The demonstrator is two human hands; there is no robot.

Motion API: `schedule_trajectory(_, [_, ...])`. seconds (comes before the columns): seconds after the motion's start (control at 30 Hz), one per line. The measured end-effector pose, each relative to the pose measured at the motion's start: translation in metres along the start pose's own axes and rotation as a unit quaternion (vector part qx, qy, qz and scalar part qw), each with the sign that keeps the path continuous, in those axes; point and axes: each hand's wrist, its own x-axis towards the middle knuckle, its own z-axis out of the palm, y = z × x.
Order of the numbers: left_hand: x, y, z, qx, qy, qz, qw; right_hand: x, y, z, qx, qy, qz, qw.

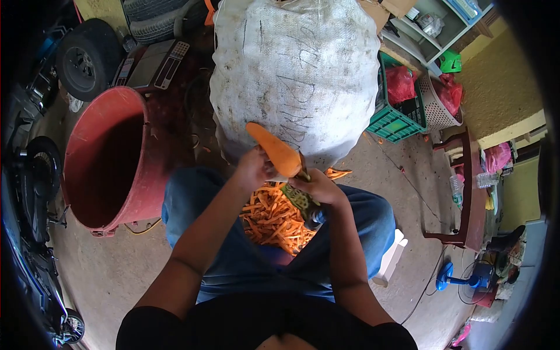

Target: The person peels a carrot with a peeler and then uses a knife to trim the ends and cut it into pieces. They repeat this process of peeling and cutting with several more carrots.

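Observation:
My left hand (255, 169) grips the lower end of a peeled orange carrot (273, 149) that points up and to the left. My right hand (319, 188) holds a green-handled peeler (298, 197) against the carrot's lower end. Both hands are above my knees in blue jeans. A heap of orange carrot peelings (273, 219) lies on the floor between my legs.
A big white woven sack (294, 70) stands just ahead. A large red tub (108, 160) sits at the left, with a tyre (87, 58) and a scale (153, 64) behind it. Green and white baskets (402, 119) and a wooden stool (466, 192) are at the right.

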Motion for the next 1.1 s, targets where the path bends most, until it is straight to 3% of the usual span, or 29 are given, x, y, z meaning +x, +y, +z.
schedule_trajectory(0.07, [0.008, -0.009, 0.005, -0.144, -0.169, 0.0, 0.975, 0.005, 0.001, 0.003, -0.047, 0.019, -0.022, 0.998])
schedule_trajectory(0.13, [-0.008, 0.002, 0.024, -0.163, -0.125, 0.013, 0.979, 0.019, 0.004, -0.005, -0.107, 0.015, -0.063, 0.992])
schedule_trajectory(0.3, [-0.016, 0.016, 0.03, -0.174, -0.009, 0.082, 0.981, 0.01, 0.005, -0.007, -0.166, 0.005, -0.034, 0.986])
schedule_trajectory(0.4, [-0.019, 0.023, 0.019, -0.154, -0.049, 0.065, 0.985, 0.003, 0.003, -0.011, -0.063, 0.078, -0.094, 0.99])
schedule_trajectory(0.47, [-0.026, 0.026, 0.018, -0.142, -0.035, 0.061, 0.987, -0.002, -0.003, -0.015, -0.016, 0.127, -0.041, 0.991])
schedule_trajectory(0.53, [-0.031, 0.029, 0.009, -0.144, -0.18, 0.033, 0.972, -0.003, -0.005, -0.015, 0.019, 0.152, -0.04, 0.987])
schedule_trajectory(0.57, [-0.034, 0.026, 0.009, -0.145, -0.18, 0.034, 0.972, -0.002, -0.007, -0.015, 0.058, 0.2, -0.04, 0.977])
schedule_trajectory(0.63, [-0.046, 0.025, 0.021, -0.17, -0.369, 0.008, 0.914, -0.001, -0.013, -0.011, 0.162, 0.28, -0.068, 0.944])
schedule_trajectory(0.67, [-0.05, 0.023, 0.028, -0.17, -0.368, 0.008, 0.914, 0.001, -0.014, -0.01, 0.163, 0.279, -0.067, 0.944])
schedule_trajectory(0.73, [-0.057, 0.015, 0.042, -0.192, -0.418, -0.073, 0.885, 0.005, -0.016, -0.01, 0.297, 0.357, -0.09, 0.881])
schedule_trajectory(0.77, [-0.061, 0.011, 0.048, -0.157, -0.341, -0.055, 0.925, 0.009, -0.016, -0.01, 0.335, 0.377, -0.124, 0.855])
schedule_trajectory(0.8, [-0.06, 0.009, 0.049, -0.159, -0.34, -0.055, 0.925, 0.009, -0.017, -0.011, 0.334, 0.377, -0.122, 0.855])
schedule_trajectory(0.87, [-0.052, 0.007, 0.046, -0.158, -0.277, -0.107, 0.942, 0.01, -0.021, -0.012, 0.404, 0.422, -0.132, 0.801])
schedule_trajectory(0.9, [-0.045, 0.005, 0.04, -0.162, -0.293, -0.125, 0.934, 0.013, -0.019, -0.013, 0.402, 0.451, -0.139, 0.785])
schedule_trajectory(1.1, [-0.031, -0.018, 0.028, -0.153, -0.203, -0.131, 0.958, 0.023, -0.023, 0.013, 0.316, 0.445, -0.108, 0.831])
